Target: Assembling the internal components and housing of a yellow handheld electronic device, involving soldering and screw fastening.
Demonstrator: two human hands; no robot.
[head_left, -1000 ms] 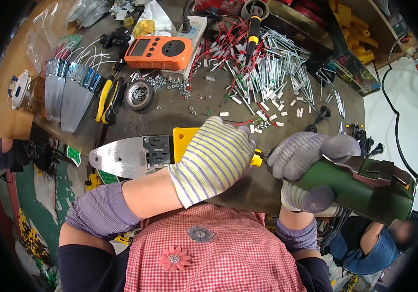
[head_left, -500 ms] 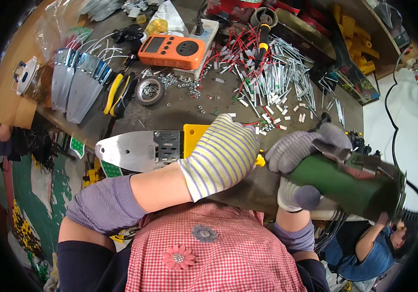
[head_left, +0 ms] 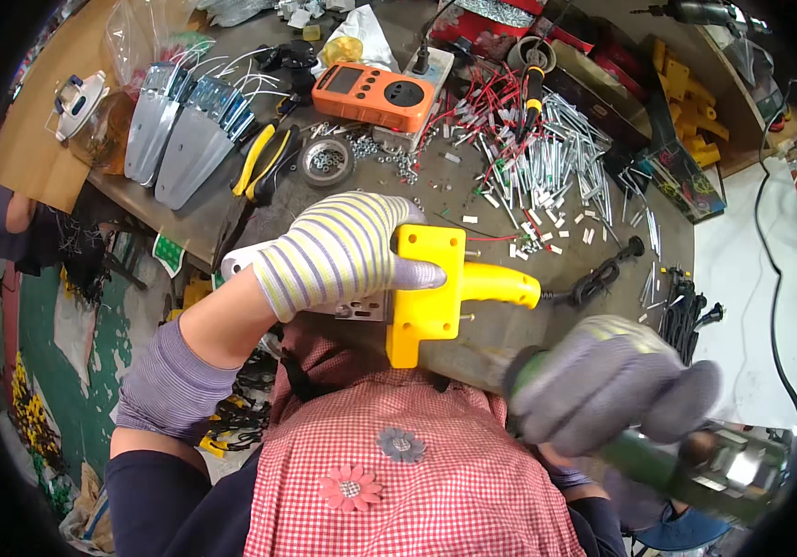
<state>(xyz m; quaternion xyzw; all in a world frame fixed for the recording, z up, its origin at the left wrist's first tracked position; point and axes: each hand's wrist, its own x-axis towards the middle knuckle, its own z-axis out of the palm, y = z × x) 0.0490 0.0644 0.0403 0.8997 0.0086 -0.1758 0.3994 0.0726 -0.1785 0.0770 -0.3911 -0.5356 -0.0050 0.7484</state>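
My left hand (head_left: 343, 251), in a striped knit glove, grips a yellow plastic housing (head_left: 428, 311), its thumb lying on the face. The housing has a rounded handle (head_left: 501, 285) pointing right, with a dark cord at its end. Two screws (head_left: 473, 252) stick out of its right side. A slotted metal plate (head_left: 361, 308) joins its left side, mostly hidden under my hand and wrist. My right hand (head_left: 603, 385), in a grey-and-striped glove, is wrapped round a green power tool (head_left: 644, 459). The tool is smeared by motion, and its front end points left toward the housing, apart from it.
Beyond my hands lie an orange meter (head_left: 375, 96), a tape roll (head_left: 327, 162) with nuts inside, yellow-handled pliers (head_left: 264, 165) and a pile of long screws (head_left: 556, 153). A screwdriver (head_left: 532, 97) rests on red wires. Metal-and-wire assemblies (head_left: 196, 139) stand left; coiled black cords (head_left: 686, 320) lie right.
My left hand has shifted left along the yellow housing, uncovering its face and handle. My right hand has swung the green tool lower, with its front end now leftward. The view has shifted slightly.
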